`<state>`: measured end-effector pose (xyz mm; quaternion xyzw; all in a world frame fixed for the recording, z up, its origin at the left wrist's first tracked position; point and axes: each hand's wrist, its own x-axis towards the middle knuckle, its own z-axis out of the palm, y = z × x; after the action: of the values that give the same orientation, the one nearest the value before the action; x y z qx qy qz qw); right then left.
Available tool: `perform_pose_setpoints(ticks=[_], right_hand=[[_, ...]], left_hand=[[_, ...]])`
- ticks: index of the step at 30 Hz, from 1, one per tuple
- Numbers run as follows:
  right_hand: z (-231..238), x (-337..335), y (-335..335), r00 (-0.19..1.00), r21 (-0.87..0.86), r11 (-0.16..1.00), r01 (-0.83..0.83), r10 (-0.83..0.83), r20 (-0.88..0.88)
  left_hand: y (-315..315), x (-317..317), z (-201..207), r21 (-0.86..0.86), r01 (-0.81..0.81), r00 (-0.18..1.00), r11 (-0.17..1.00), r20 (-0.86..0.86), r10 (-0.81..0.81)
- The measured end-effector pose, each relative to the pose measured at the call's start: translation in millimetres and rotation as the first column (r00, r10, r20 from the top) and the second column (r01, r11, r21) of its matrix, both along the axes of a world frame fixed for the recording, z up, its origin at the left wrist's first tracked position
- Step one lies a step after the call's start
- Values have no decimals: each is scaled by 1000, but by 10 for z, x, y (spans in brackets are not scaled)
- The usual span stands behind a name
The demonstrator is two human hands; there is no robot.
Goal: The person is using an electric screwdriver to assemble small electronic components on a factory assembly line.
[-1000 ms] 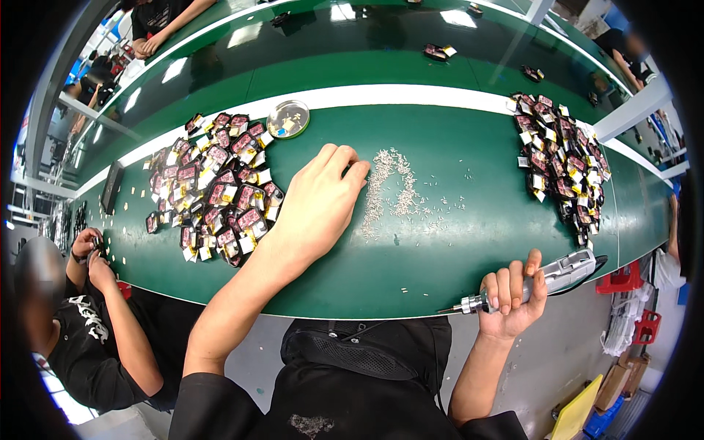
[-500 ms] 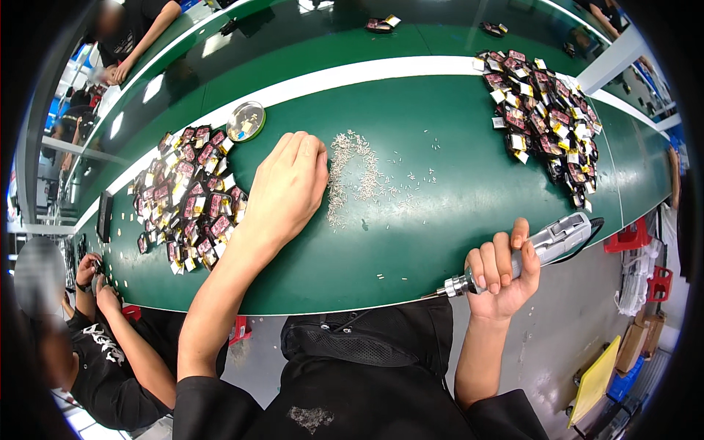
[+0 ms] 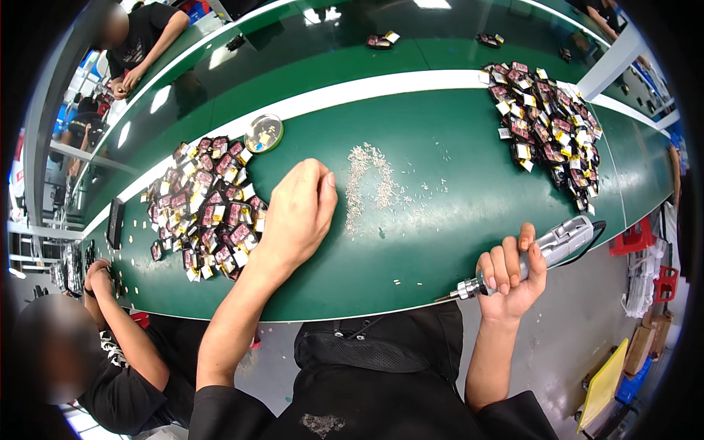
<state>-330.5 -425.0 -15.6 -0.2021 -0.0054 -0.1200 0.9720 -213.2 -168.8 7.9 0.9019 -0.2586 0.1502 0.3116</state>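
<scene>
My left hand (image 3: pixel 299 213) hovers over the green table with its fingers curled together, its back turned up. Whatever its fingers may pinch is hidden. Just to its right lies a scattered heap of small silvery screws (image 3: pixel 357 178). In my right hand (image 3: pixel 510 275) is a grey electric screwdriver (image 3: pixel 561 240), its bit pointing left by the table's front edge. Left of my left hand spreads a pile of small black devices (image 3: pixel 209 198) with pinkish faces and white-and-yellow tabs. A round shallow dish (image 3: pixel 264 133) with small bits inside stands behind that pile.
A second pile of such devices (image 3: pixel 546 117) sits at the far right, near a grey post (image 3: pixel 614 66). Beyond the white strip (image 3: pixel 381 84), a few devices lie on the green surface. One co-worker (image 3: pixel 121 352) sits at my left; another (image 3: pixel 143 44) is across the table.
The whole view has shifted slightly, moving the scene right and down. My left hand has drawn back a little toward me from the screws. My right hand keeps hold of the electric screwdriver.
</scene>
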Motion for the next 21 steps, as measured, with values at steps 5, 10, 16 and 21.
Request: perform_pose_setpoints(ticks=[5,10,16,21], right_hand=[[13,-76,-13,999,-15,999,36,-36,-24],[17,-36,3,999,-13,999,32,-33,-37],[15,3,4,1000,-15,1000,7,-7,0],[18,-4,9,1000,-21,1000,11,-11,-8]], left_hand=[[11,42,-89,-14,127,987,992,99,-124],[14,8,-50,-60,97,993,993,74,-93],[-4,-27,4,-66,48,999,997,-18,-50],[19,-2,-40,-138,38,999,990,-5,-39]])
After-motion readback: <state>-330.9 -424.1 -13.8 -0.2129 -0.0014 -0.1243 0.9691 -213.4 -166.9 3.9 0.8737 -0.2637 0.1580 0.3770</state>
